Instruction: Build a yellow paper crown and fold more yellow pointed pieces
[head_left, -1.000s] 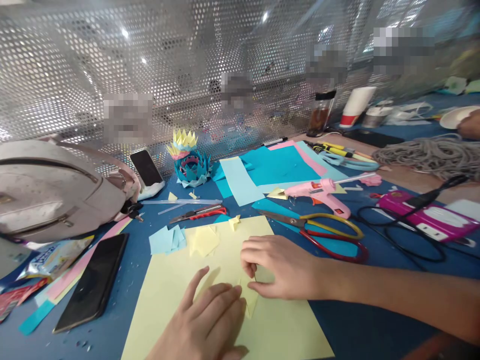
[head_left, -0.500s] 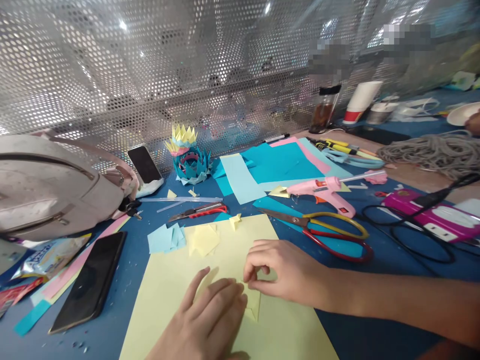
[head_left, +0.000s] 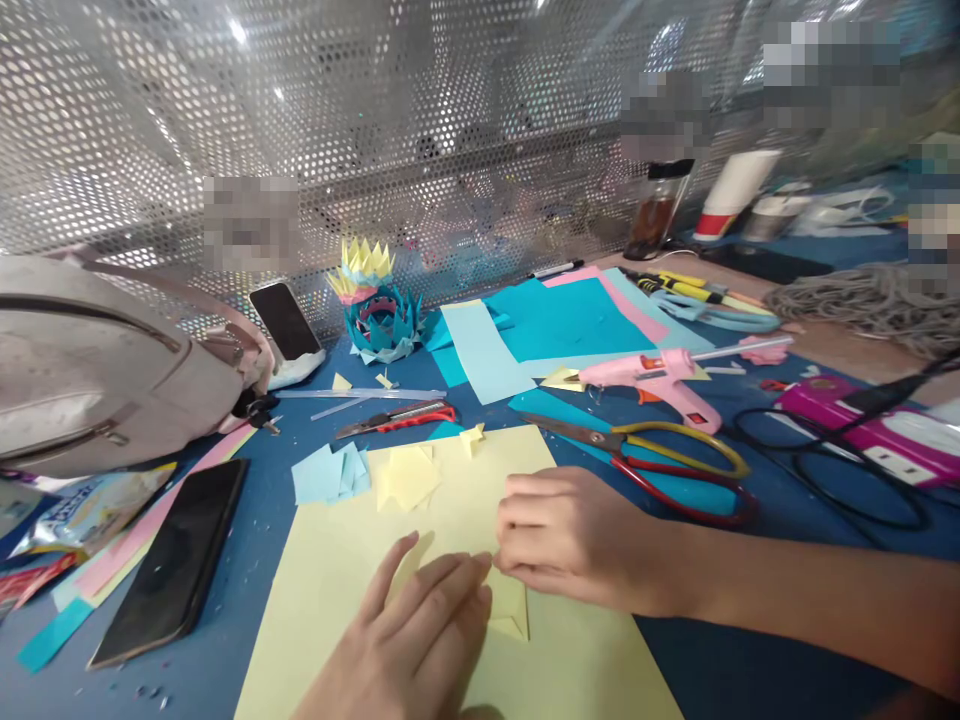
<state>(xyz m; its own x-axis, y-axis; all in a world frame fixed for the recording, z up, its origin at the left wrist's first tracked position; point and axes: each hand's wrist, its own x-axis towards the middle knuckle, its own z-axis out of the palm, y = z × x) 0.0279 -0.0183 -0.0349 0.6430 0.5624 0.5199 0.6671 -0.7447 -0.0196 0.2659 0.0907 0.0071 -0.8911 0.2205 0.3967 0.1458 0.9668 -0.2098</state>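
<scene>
My left hand (head_left: 424, 630) lies nearly flat on a small folded piece of yellow paper (head_left: 510, 610), fingers stretched out and the index finger raised apart. Most of that piece is hidden under the hand; a folded corner shows to the right. My right hand (head_left: 577, 545) is curled closed at the piece's upper edge, its knuckles beside my left fingertips. What its fingers hold, if anything, is hidden. Both hands rest over a large yellow sheet (head_left: 330, 620). Light blue paper pieces (head_left: 330, 473), yellow paper pieces (head_left: 409, 478) and a small folded yellow bit (head_left: 472, 440) lie along its top.
Scissors (head_left: 622, 440), a pink glue gun (head_left: 660, 378) and a red utility knife (head_left: 397, 418) lie beyond the sheet. Folded paper crowns (head_left: 382, 325) stand near the perforated metal panel (head_left: 450, 130). A black phone (head_left: 172, 560) is left; a purple power strip (head_left: 870, 425) with black cable is right.
My right hand has curled from a loose ring of thumb and fingers into a tighter fist, shifting slightly right. My left hand stays nearly in place. The view has tilted slightly.
</scene>
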